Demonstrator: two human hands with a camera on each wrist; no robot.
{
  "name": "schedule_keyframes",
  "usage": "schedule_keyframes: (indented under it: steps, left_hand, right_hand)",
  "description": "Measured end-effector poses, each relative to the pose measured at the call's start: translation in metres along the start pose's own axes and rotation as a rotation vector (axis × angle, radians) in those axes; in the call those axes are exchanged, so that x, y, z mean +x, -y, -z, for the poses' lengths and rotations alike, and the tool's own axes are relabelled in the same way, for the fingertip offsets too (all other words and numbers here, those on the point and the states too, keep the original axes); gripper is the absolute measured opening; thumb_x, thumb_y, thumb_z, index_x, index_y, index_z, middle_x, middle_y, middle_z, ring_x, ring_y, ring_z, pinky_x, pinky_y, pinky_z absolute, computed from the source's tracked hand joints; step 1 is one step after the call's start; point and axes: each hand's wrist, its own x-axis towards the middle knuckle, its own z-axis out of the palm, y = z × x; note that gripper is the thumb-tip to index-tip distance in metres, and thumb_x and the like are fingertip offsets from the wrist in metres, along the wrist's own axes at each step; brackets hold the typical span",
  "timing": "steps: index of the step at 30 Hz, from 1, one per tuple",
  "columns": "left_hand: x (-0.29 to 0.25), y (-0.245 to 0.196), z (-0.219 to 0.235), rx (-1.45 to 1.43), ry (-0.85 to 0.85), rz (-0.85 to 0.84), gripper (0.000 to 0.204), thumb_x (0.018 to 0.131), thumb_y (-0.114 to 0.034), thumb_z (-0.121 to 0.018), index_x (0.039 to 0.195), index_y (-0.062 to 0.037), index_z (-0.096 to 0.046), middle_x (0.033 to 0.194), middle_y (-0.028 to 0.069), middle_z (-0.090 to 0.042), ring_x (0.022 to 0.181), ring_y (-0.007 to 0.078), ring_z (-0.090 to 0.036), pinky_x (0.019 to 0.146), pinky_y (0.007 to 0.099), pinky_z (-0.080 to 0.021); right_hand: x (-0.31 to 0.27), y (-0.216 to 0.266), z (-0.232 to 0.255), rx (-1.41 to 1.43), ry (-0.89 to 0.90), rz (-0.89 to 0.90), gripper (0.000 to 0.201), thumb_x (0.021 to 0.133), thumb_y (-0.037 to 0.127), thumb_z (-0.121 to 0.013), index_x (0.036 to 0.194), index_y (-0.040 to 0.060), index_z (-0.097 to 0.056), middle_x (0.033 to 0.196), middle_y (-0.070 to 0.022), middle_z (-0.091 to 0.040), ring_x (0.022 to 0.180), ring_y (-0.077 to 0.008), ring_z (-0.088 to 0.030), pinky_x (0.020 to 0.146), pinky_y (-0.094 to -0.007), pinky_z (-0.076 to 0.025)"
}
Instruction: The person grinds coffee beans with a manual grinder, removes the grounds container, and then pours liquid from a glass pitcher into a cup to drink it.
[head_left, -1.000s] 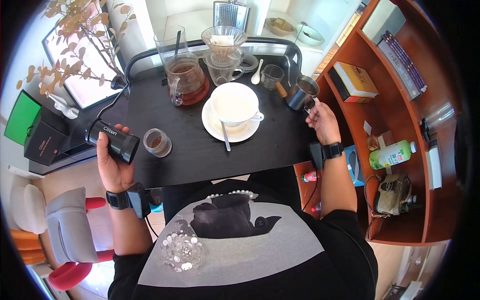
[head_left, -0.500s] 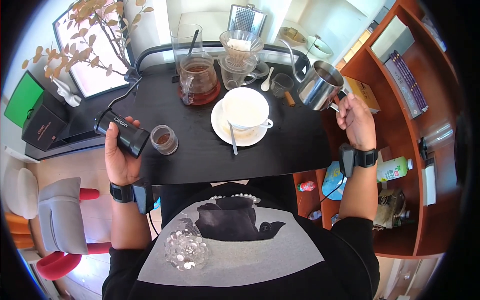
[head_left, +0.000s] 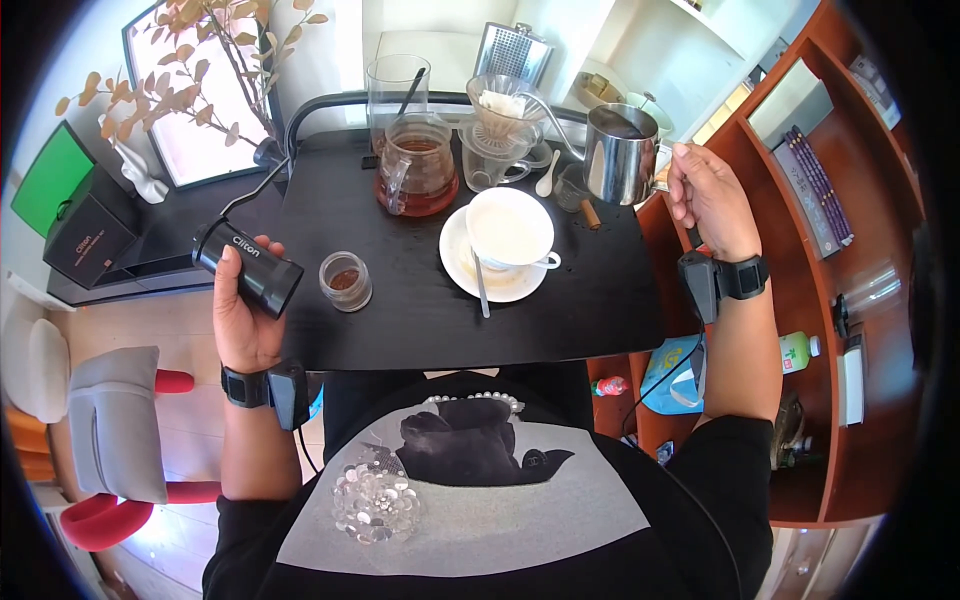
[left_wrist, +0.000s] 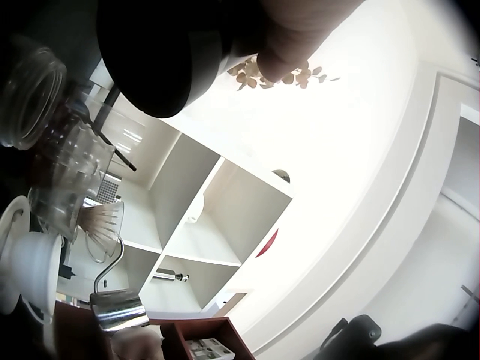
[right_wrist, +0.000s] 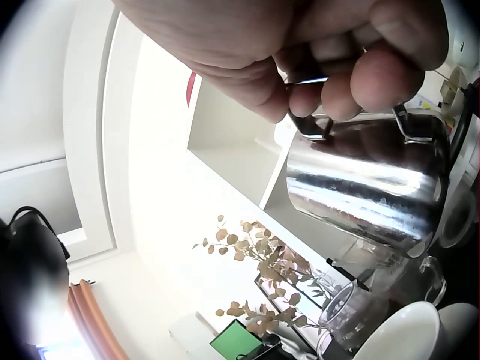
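Observation:
In the head view, my left hand (head_left: 248,325) grips a black hand coffee grinder (head_left: 262,280) with a crank, at the table's left edge. My right hand (head_left: 718,205) holds a steel gooseneck kettle (head_left: 612,165) by its handle, raised over the right side of the table. Its spout reaches left and overlaps the clear dripper (head_left: 490,128), which has a white filter in it. In the right wrist view, fingers (right_wrist: 386,79) curl round the handle of the kettle (right_wrist: 367,187). A glass jar (head_left: 350,304) of brown grounds stands right of the grinder.
A glass server (head_left: 418,165) of reddish-brown liquid stands at the back of the black table (head_left: 420,335). A white cup (head_left: 510,255) sits on a saucer (head_left: 458,272) with a metal spoon. Behind the dripper is a steel flask (head_left: 512,55). A brown shelf (head_left: 790,230) borders the right.
The kettle has been lifted off the table and brought up, its spout now near the dripper. My left hand keeps holding the grinder. The head view has shifted slightly.

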Motion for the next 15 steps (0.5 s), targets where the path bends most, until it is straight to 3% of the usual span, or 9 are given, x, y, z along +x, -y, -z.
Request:
schedule_keyframes:
  steps: [15]
  left_hand:
    - [0.004,0.003,-0.002,-0.004,-0.015,0.001,0.032,0.085,-0.025,-0.057,0.107,-0.0038,-0.049,0.101,0.0126,-0.057,0.094,0.0261,-0.056,0.08,0.0372,-0.049]
  right_hand:
    - [0.0,0.013,-0.001,-0.068,-0.048,-0.019,0.032,0.09,0.034,-0.047,0.071,0.0088,-0.05,0.057,0.0025,-0.047,0.044,-0.0048,-0.042,0.038,-0.0166,-0.032]
